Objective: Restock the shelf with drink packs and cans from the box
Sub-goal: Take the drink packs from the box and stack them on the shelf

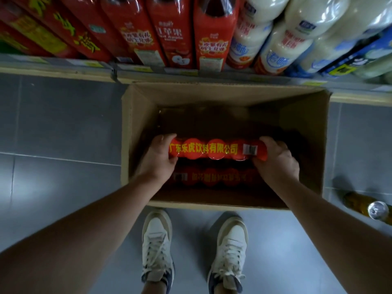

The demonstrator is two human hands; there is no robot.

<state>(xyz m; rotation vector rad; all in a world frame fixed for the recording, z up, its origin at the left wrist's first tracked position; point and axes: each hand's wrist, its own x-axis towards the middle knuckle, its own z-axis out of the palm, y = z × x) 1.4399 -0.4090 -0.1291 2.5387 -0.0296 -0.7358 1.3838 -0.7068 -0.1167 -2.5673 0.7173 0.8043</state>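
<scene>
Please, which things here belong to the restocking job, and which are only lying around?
Part of the job:
- red drink pack, held by left hand and right hand
- second red pack lower in the cardboard box
- shelf

Only lying around:
- bottle on the floor, right of the box

Dim, soft-focus wide-angle view; deep shadow inside the box (pixel 222 93), glare on shelf bottles (pixel 273 45).

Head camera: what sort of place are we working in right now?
Most likely a shop aisle. A low shelf carries red drink cartons and white bottle packs, and an open cardboard box sits on the tiled floor with both hands lifting a red drink pack.
</scene>
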